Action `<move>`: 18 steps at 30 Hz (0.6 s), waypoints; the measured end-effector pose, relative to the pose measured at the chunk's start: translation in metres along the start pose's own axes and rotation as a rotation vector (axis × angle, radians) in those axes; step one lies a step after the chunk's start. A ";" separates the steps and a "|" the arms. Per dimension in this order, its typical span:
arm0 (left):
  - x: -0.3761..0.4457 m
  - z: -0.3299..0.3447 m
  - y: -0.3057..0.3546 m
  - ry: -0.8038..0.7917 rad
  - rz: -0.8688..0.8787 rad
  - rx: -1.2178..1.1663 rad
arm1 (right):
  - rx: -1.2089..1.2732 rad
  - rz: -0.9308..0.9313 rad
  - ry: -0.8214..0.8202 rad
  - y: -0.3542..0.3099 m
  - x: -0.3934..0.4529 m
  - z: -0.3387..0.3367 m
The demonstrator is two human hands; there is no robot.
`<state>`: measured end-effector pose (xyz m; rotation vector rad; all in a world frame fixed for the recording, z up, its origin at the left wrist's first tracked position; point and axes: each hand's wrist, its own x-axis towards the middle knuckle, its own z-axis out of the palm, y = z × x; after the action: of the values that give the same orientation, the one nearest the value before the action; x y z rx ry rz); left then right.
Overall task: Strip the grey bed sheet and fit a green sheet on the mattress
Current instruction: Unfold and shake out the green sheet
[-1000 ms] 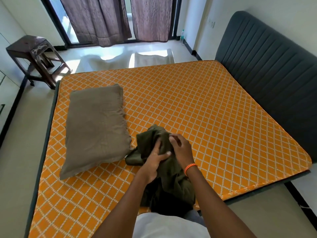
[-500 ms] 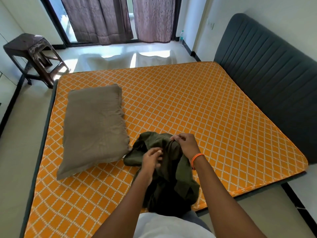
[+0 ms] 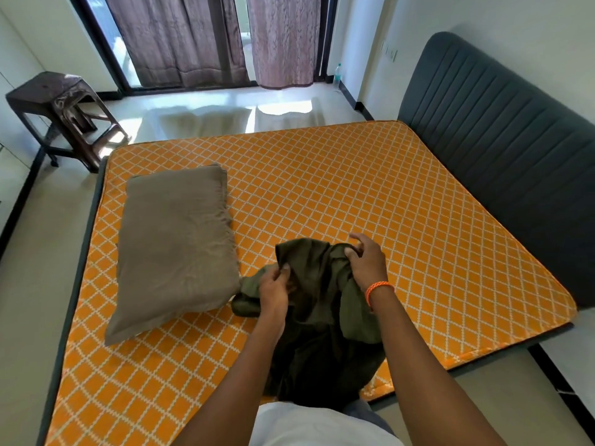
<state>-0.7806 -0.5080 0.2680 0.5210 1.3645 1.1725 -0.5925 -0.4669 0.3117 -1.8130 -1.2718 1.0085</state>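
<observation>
Green sheet: the green sheet (image 3: 317,304) is dark green and all bunched up. It sits at the near edge of the bed, in the middle, and part of it hangs down toward the person.

Left hand: the left hand (image 3: 273,291) holds a fold on the left side of the bundle. The thumb and fingers are curled and pinch the cloth.

Right hand: the right hand (image 3: 367,263) holds the top right part of the bundle. The thumb and some fingers pinch the cloth. The first finger sticks up and a little away from the others.

Band: an orange band (image 3: 378,289) goes round the right wrist.

Mattress: the mattress (image 3: 370,194) is bare. It is orange with a white diamond pattern. The green bundle rests on its near part.

Pillow: a brown-grey pillow (image 3: 175,249) lies flat on the left side of the mattress. Its near right corner is just beside the green bundle, and I cannot tell if they touch.

Headboard: a dark grey padded headboard (image 3: 502,149) stands along the right side of the bed.

Stool: a dark brown stool (image 3: 61,111) stands on the floor, far and to the left.

Curtains: brown curtains (image 3: 199,37) hang at the far window.

Bottle: a small bottle (image 3: 337,74) stands on the floor by the far wall.

Pale cloth: some pale cloth (image 3: 206,119) lies on the floor past the far edge of the bed.
</observation>
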 end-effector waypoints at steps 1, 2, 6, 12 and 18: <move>0.002 -0.001 0.005 0.021 0.013 -0.021 | -0.116 0.015 0.037 0.006 -0.002 0.003; 0.005 -0.002 0.008 0.039 0.034 -0.017 | -0.204 0.008 0.053 0.010 -0.005 0.005; 0.011 -0.005 0.017 0.052 0.130 0.042 | -0.277 -0.110 -0.029 0.014 -0.024 0.020; 0.008 0.004 0.029 -0.069 0.141 0.002 | 0.062 -0.125 -0.412 0.002 -0.052 0.038; 0.001 0.004 0.034 -0.225 -0.042 -0.077 | -0.032 -0.128 -0.272 0.002 -0.048 0.056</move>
<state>-0.7880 -0.4923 0.2972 0.5489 1.1287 1.0926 -0.6515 -0.5078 0.2940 -1.6337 -1.5534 1.1976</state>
